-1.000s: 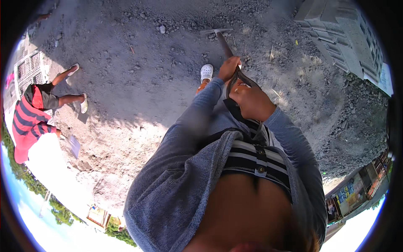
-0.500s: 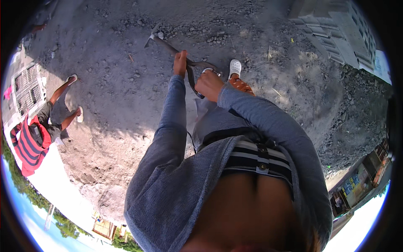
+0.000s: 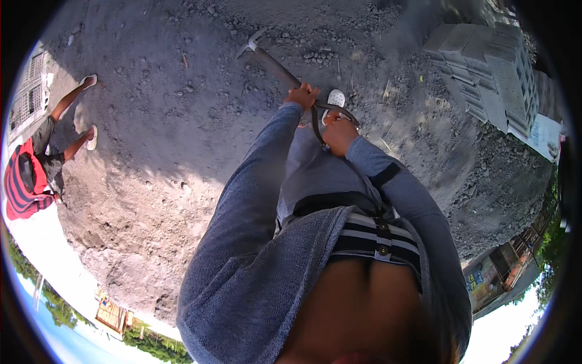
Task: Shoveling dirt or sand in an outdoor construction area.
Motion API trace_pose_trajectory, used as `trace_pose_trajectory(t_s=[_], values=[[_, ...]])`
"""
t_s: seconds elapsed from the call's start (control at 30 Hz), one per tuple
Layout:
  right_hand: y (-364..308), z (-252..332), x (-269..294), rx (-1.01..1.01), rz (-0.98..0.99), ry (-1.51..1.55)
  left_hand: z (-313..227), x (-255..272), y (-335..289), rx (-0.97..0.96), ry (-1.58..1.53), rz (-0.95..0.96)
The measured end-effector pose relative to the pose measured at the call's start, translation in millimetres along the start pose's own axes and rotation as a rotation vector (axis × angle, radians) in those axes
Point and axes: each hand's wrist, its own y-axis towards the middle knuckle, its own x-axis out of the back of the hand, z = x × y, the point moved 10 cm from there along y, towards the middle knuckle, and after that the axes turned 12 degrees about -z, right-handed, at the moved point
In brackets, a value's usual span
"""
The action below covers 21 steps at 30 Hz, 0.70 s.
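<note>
A shovel [image 3: 279,67] with a dark shaft slants up and left from my hands. Its pale metal socket and shoulders lie at the far end, where the blade blends with the grey gravel and is hard to make out. My left hand [image 3: 302,95] is wrapped around the shaft where it splits into a forked handle. At the near end, my right hand [image 3: 341,134] closes on the grip of that fork, whose crossbar is mostly hidden by my fingers. Just beyond the fork shows a white perforated clog [image 3: 336,97] on my foot.
Grey gravelly ground [image 3: 176,109] spreads all around. On the left stands a person [image 3: 30,176] in a red and dark striped top, beside a stack of hollow blocks [image 3: 29,91]. More concrete blocks [image 3: 485,67] are piled at the far right, with a gravel heap [image 3: 509,182] below.
Both hands and the shovel have shifted to the right. My left hand now sits closer to my right hand. The person and the blocks have shifted in view.
</note>
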Motion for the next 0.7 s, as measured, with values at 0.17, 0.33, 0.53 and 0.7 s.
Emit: trace_pose_trajectory(t_s=[0.17,0.33,0.53,0.7], values=[[-63,-17,-5,-0.215,-0.084,0.169,-83,-33,-46,0.032,-0.013,0.192],[-87,-23,24,-0.322,-0.12,0.31,-117,-48,-54,0.047,-0.043,0.308],[-132,-25,48,-0.438,-0.266,0.434,-164,-66,-78,-0.041,-0.096,0.375],[-152,-13,139,-0.508,-0.684,0.372,-223,-51,-89,-0.489,-0.127,0.107]])
